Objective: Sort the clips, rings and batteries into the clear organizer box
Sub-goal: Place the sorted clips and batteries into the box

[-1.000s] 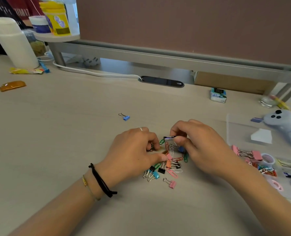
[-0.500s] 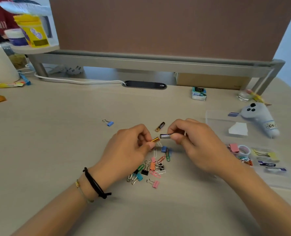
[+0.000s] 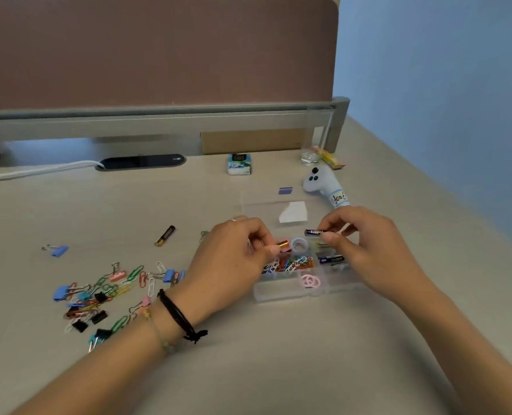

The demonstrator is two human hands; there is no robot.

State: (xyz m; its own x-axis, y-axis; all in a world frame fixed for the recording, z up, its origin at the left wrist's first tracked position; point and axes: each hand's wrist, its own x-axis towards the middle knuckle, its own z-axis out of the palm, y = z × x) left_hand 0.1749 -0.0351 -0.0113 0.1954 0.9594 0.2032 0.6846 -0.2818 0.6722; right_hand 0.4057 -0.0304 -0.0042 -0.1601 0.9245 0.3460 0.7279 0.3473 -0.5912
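My left hand (image 3: 233,259) pinches a gold-ended battery (image 3: 283,244) over the clear organizer box (image 3: 275,292). My right hand (image 3: 365,244) holds a blue battery (image 3: 315,232) above the box's right side. Inside the box lie coloured paper clips (image 3: 290,264), pink rings (image 3: 310,281), a clear ring (image 3: 298,244) and another blue battery (image 3: 332,259). A pile of binder clips and paper clips (image 3: 105,292) lies on the desk to the left. A black and gold battery (image 3: 165,235) and a lone blue binder clip (image 3: 57,250) lie further back.
The box's open clear lid (image 3: 266,209) with a white label lies behind it. A white controller (image 3: 325,184) rests at the back right, next to a small glass dish (image 3: 309,158). A small packet (image 3: 239,164) and a white cable (image 3: 39,170) lie near the divider.
Both hands have left the clip pile and moved right to hover over the organizer box, each carrying a battery. The camera view swung right with them.
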